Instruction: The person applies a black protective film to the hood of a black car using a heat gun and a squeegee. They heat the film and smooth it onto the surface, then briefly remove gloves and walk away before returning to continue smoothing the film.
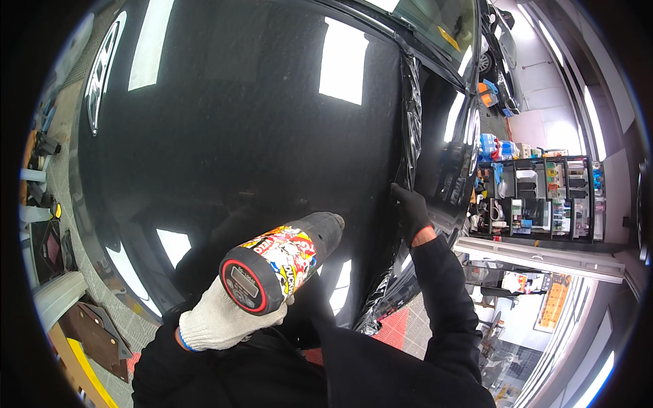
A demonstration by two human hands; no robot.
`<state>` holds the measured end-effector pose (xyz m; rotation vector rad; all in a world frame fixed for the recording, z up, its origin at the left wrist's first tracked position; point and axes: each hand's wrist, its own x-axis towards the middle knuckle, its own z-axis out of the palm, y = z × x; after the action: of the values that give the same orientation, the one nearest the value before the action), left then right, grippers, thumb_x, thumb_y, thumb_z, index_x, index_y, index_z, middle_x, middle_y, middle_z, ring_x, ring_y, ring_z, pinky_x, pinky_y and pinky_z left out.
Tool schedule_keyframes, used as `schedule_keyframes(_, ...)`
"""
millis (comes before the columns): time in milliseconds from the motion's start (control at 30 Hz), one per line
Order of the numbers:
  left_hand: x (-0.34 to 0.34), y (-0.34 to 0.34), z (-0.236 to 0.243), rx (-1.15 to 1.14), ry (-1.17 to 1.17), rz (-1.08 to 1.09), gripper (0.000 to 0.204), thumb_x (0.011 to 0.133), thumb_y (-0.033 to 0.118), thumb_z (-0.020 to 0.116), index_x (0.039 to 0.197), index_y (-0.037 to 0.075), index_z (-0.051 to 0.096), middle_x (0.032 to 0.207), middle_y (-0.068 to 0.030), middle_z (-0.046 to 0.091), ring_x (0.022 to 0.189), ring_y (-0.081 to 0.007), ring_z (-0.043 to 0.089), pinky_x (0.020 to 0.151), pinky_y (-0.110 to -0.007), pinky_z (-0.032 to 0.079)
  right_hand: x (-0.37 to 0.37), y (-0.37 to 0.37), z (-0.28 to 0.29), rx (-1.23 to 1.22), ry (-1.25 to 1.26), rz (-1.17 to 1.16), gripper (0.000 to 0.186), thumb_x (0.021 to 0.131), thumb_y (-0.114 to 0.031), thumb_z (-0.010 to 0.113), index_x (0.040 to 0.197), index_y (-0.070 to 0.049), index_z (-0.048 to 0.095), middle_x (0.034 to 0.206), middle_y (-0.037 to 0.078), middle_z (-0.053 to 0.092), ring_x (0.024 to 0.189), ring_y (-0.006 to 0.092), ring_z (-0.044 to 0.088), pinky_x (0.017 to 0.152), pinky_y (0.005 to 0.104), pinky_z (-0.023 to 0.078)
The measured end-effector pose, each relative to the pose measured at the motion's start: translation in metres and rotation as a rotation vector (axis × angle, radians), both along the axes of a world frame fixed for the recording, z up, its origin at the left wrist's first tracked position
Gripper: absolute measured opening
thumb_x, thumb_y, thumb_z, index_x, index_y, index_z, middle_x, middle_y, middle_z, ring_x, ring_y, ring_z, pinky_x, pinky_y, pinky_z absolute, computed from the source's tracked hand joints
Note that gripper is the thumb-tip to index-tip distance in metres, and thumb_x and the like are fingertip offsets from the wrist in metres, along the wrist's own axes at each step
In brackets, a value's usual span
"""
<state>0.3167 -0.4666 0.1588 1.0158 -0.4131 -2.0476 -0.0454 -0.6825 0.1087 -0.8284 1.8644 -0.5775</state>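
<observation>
- Now, in the head view, your left hand (221, 316) in the white glove is wrapped tight on the heat gun (282, 262); keep its nozzle moving above the black hood (258, 129).
- Your right hand (410, 211), fingers pinched together on the film edge (410, 122) at the hood's right side, pulls it evenly.

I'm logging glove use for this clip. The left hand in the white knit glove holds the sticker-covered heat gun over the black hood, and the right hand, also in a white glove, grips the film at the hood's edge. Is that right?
Not quite. In the head view the right hand wears a black glove, not a white one. The rest stands: the left hand in the white knit glove holds the sticker-covered heat gun over the black hood, and the right hand grips the film at the hood's edge.
</observation>
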Motion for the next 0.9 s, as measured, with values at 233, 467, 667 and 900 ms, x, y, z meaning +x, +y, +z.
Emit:
schedule_keyframes(233,0.001,-0.001,-0.004,0.026,-0.015,-0.018,0.024,0.087,-0.004,0.073,0.110,-0.002,0.069,0.097,-0.0091,0.073,0.082,-0.0158,0.072,0.071,-0.030,0.060,0.002,0.007,0.007,-0.021,-0.022,0.119,0.028,0.099,-0.036,0.071,0.084,-0.012,0.072,0.069,-0.005,0.056,0.057,0.0077,0.051,0.052,0.0273,0.036)
schedule_keyframes(467,0.001,0.002,-0.008,0.027,-0.051,0.020,0.026,0.087,-0.004,0.073,0.112,-0.002,0.068,0.098,-0.0089,0.074,0.082,-0.0154,0.071,0.071,-0.030,0.060,-0.013,0.008,-0.003,-0.254,0.016,0.415,0.025,0.104,-0.027,0.066,0.101,-0.005,0.078,0.086,-0.004,0.070,0.079,0.0056,0.063,0.070,0.0257,0.047)
schedule_keyframes(667,0.001,0.004,-0.016,0.023,-0.077,0.013,0.026,0.086,-0.004,0.073,0.111,-0.002,0.067,0.098,-0.0089,0.074,0.080,-0.0154,0.071,0.071,-0.030,0.060,0.002,0.013,0.007,-0.154,-0.169,0.158,0.025,0.103,-0.029,0.068,0.101,-0.006,0.078,0.083,-0.004,0.071,0.071,0.0055,0.063,0.063,0.0236,0.046)
schedule_keyframes(900,0.001,0.006,-0.023,-0.043,-0.103,-0.013,0.026,0.086,-0.004,0.073,0.111,-0.001,0.067,0.097,-0.0088,0.074,0.080,-0.0153,0.071,0.070,-0.030,0.060,0.006,0.013,0.023,0.038,-0.212,0.011,0.019,0.100,-0.026,0.070,0.098,-0.008,0.071,0.081,-0.004,0.066,0.066,0.0058,0.061,0.058,0.0251,0.046)
